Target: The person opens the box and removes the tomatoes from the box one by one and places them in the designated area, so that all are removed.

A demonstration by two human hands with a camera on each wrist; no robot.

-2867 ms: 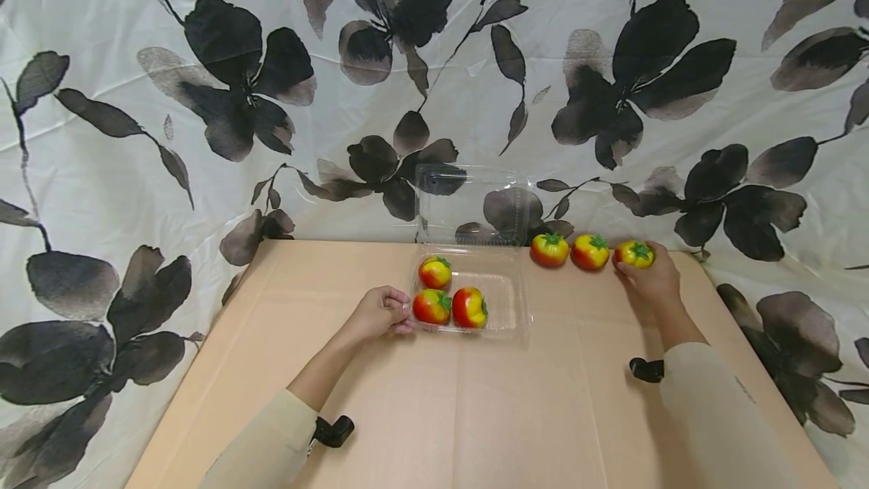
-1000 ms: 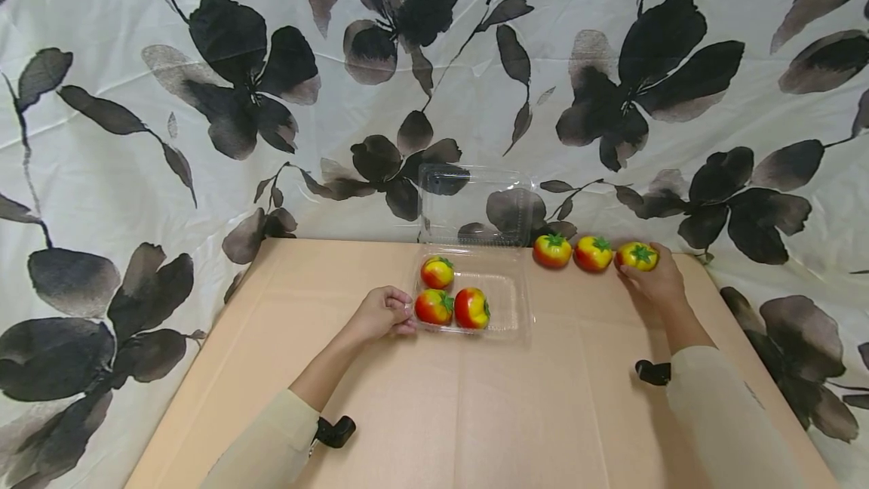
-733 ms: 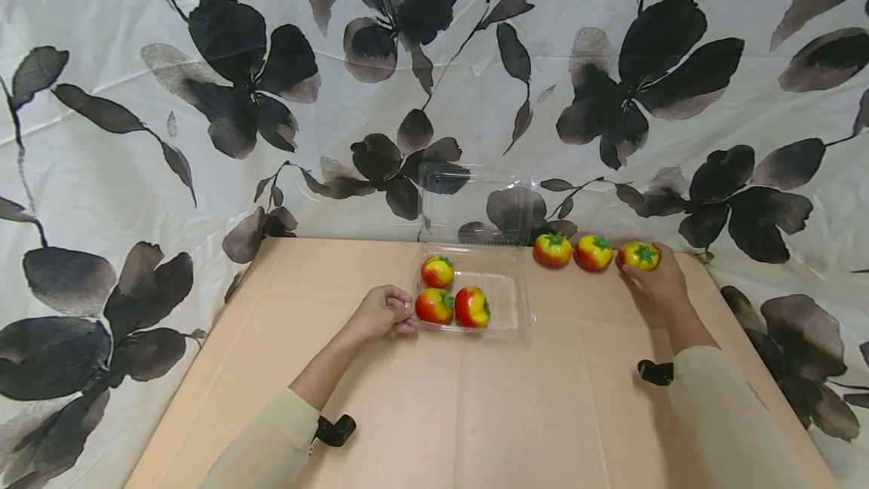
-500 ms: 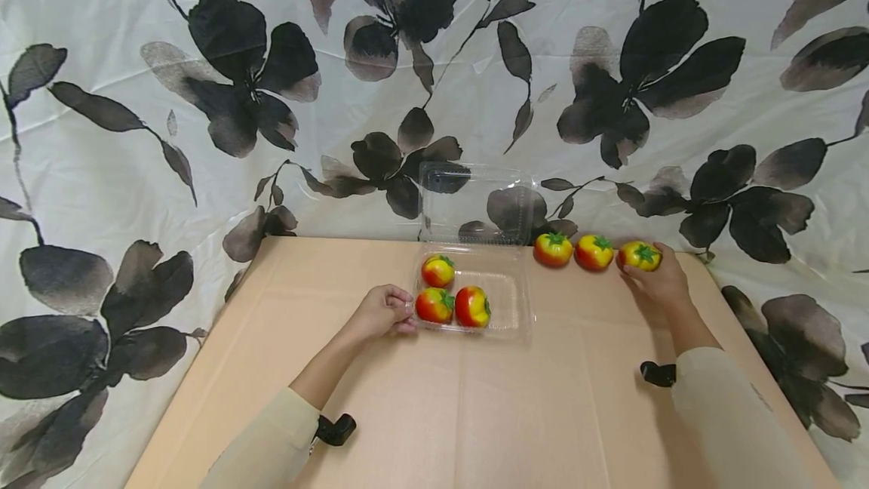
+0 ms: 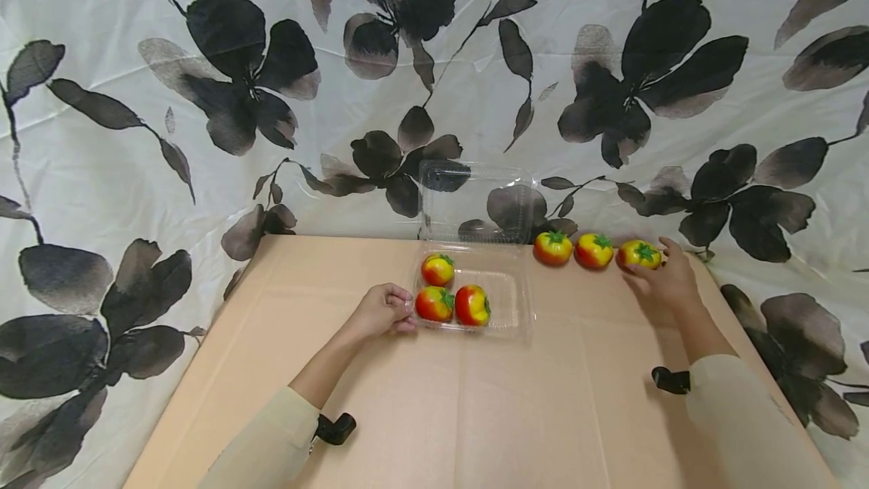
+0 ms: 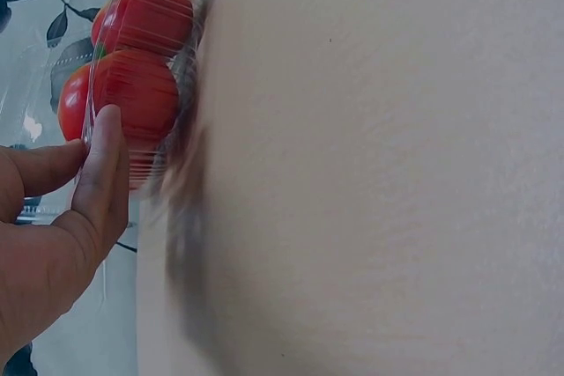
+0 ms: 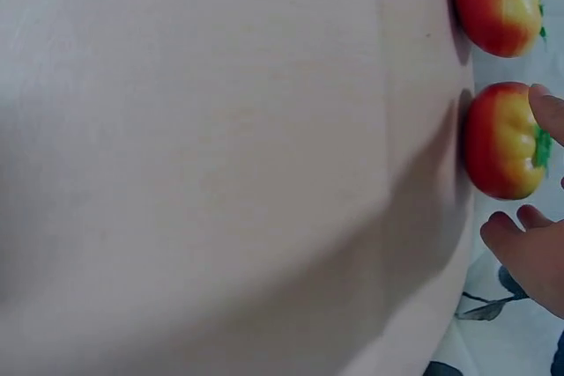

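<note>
My left hand [image 5: 379, 312] pinches the left rim of a clear plastic clamshell container [image 5: 508, 289] between thumb and fingers. Three red-and-yellow tomatoes with green tops sit in its left part: a back tomato [image 5: 437, 269], a front-left tomato [image 5: 434, 304] and a front-right tomato [image 5: 471, 306]. At the far right of the table, my right hand [image 5: 675, 279] is spread around the rightmost tomato [image 5: 639, 254]. In the right wrist view its fingers stand loosely to both sides of that tomato [image 7: 504, 141], with a gap on one side.
Two more tomatoes, a left one [image 5: 552, 248] and a middle one [image 5: 594, 251], line the table's back edge right of the container. The clear lid [image 5: 475, 202] stands raised against the floral cloth [image 5: 502, 104] behind the tan table [image 5: 529, 406].
My right hand, which held the rightmost tomato, has loosened its fingers and drawn slightly right, away from it. The left hand, container and tomatoes stay in place.
</note>
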